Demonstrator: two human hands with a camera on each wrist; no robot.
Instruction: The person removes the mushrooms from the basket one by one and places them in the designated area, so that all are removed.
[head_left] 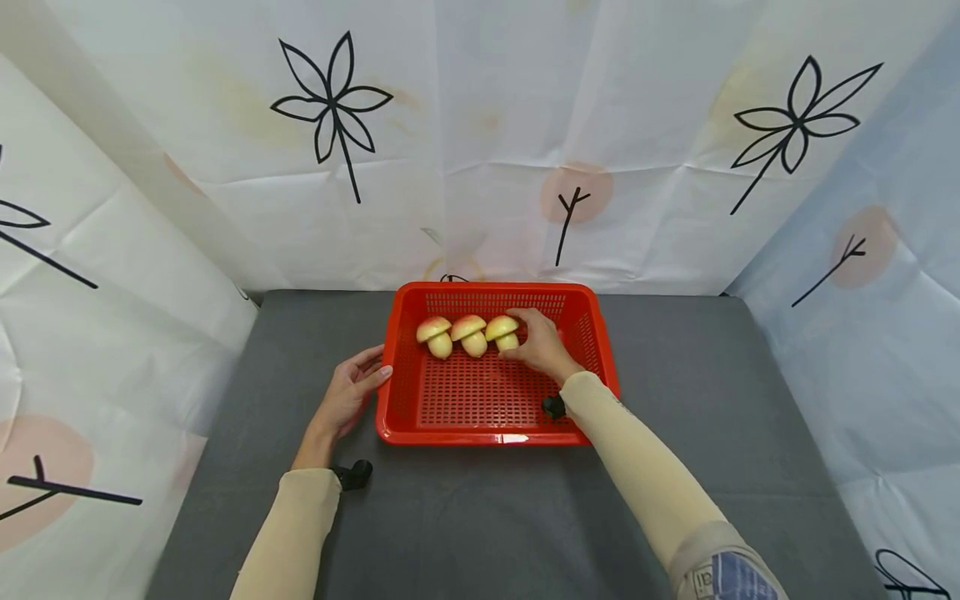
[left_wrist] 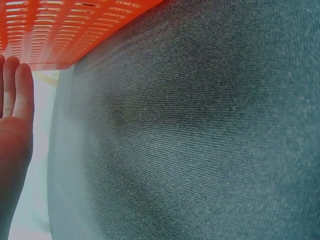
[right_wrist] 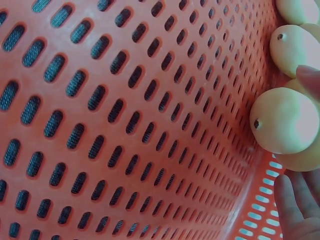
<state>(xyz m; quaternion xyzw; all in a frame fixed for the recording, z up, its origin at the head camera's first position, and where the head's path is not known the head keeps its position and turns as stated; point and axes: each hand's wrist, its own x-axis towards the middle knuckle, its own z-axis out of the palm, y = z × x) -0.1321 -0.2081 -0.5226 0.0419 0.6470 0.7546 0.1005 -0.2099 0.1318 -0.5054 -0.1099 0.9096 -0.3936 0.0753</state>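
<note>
A red plastic basket [head_left: 457,435] with slotted sides stands on the grey table. Inside, toward its back, three mushrooms line up side by side: the left mushroom [head_left: 434,335], the middle mushroom [head_left: 470,335] and the right mushroom [head_left: 502,328]. Each has a pale yellow stem and a reddish-yellow cap. My right hand [head_left: 542,345] has its thumb and fingers around the right mushroom, whose rounded stem end [right_wrist: 285,120] shows between them in the right wrist view. At the basket's left side, my left hand [head_left: 352,390] rests with its nearly straight fingers [left_wrist: 24,92] along the outer wall.
Grey cloth covers the table [head_left: 480,517]. A white curtain [head_left: 480,125] with black plant drawings stands behind and on both sides. Each wrist wears a small black camera, such as the left camera [head_left: 360,474].
</note>
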